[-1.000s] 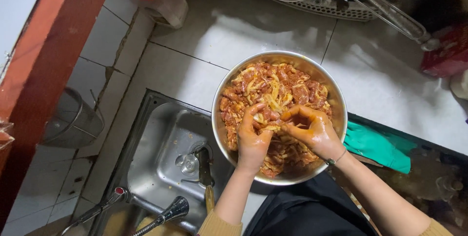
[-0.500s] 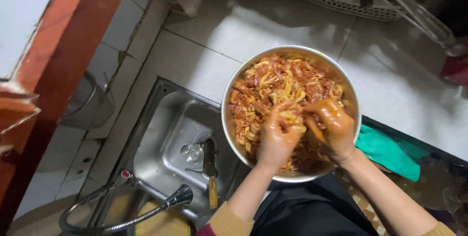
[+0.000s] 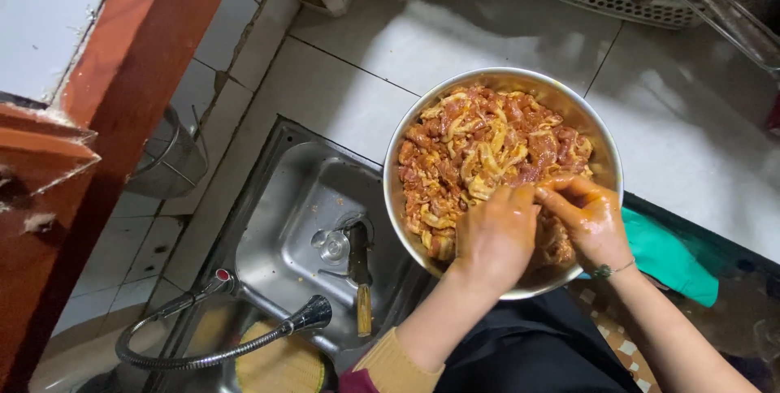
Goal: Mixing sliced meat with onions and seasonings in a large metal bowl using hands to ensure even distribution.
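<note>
Both hands, left (image 3: pixel 496 239) and right (image 3: pixel 589 218), are knuckle-deep and curled into glossy, stringy marinated meat (image 3: pixel 479 149) in a round steel bowl (image 3: pixel 406 137) on the white tile counter (image 3: pixel 341 92) beside the sink (image 3: pixel 280 231).

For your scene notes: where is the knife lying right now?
The knife lies in the steel sink, blade over the drain, left of the metal bowl and just beyond the hose faucet.
</note>
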